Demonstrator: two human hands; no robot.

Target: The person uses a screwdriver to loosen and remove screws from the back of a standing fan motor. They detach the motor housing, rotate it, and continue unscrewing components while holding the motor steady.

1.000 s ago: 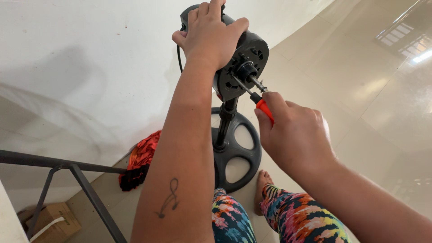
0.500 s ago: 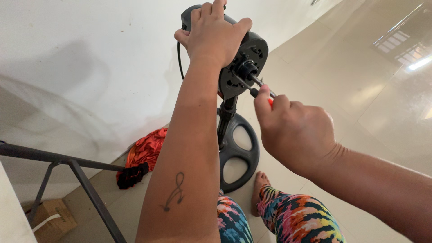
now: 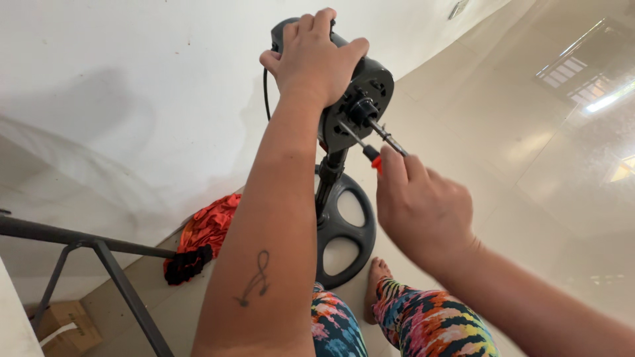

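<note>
Right hand (image 3: 423,211): closed around a red-handled screwdriver (image 3: 362,147), shaft aimed to 11 o'clock at the front plate of the fan motor (image 3: 360,109). Left hand (image 3: 316,56): clamped over the motor's top, steadying it. The tip is best kept square in the screw and clear of the bare spindle (image 3: 387,137), just beside at 3 o'clock. Below, at 6 o'clock, the round stand base (image 3: 344,231) is crowded by a foot (image 3: 377,281). Open tiled floor (image 3: 529,152) is offered toward 3 o'clock; the wall (image 3: 132,99) closes 9 o'clock.
</note>
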